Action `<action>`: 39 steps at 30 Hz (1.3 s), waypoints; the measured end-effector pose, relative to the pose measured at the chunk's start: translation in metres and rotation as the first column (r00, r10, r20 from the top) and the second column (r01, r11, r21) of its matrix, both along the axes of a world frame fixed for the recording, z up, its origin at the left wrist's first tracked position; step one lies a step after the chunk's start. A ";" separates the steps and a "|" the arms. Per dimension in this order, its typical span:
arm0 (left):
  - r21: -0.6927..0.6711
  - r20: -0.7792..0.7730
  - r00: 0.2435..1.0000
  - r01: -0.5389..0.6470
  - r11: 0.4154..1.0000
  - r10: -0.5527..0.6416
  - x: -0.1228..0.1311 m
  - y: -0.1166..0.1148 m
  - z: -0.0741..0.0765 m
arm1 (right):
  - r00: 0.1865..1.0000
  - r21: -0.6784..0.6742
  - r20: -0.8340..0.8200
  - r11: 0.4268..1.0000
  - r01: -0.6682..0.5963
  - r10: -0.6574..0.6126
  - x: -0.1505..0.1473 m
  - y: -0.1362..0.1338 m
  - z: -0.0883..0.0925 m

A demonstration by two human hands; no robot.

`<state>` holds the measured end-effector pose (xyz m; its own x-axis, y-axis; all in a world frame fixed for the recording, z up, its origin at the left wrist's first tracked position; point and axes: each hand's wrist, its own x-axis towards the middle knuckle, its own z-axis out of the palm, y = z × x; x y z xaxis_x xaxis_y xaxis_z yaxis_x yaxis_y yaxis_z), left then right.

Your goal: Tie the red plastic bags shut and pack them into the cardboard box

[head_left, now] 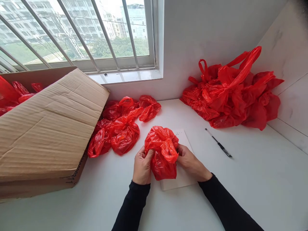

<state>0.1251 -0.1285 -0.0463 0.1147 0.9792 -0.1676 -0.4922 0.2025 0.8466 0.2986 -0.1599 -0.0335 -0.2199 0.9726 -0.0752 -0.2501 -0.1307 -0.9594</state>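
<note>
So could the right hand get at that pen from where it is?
Probably yes: the pen lies alone on bare white table beside the right hand, nothing between them. But that hand, like the left hand, is gripping the red bag.

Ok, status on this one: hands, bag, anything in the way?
Left hand and right hand both grip the red bag. Bag over white paper. Pen lies clear, off right.

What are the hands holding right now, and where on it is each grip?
A red plastic bag, over a white sheet. The left hand grips its left side; the right hand grips its right side near the knotted top.
</note>
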 end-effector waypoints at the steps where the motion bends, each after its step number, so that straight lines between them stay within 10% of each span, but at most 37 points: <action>1: -0.002 0.003 1.000 0.002 1.000 -0.002 0.000 0.000 0.000 | 1.000 0.004 -0.004 1.000 0.016 -0.016 0.000 0.000 0.000; 20: -0.019 0.017 0.996 0.084 0.996 -0.083 0.003 -0.009 0.032 | 0.994 0.091 -0.011 0.990 0.110 -0.110 0.000 -0.001 0.004; 39: -0.049 -0.047 0.983 0.175 0.983 -0.177 -0.007 -0.003 0.009 | 0.998 0.135 -0.031 0.990 0.051 -0.047 -0.001 -0.006 0.014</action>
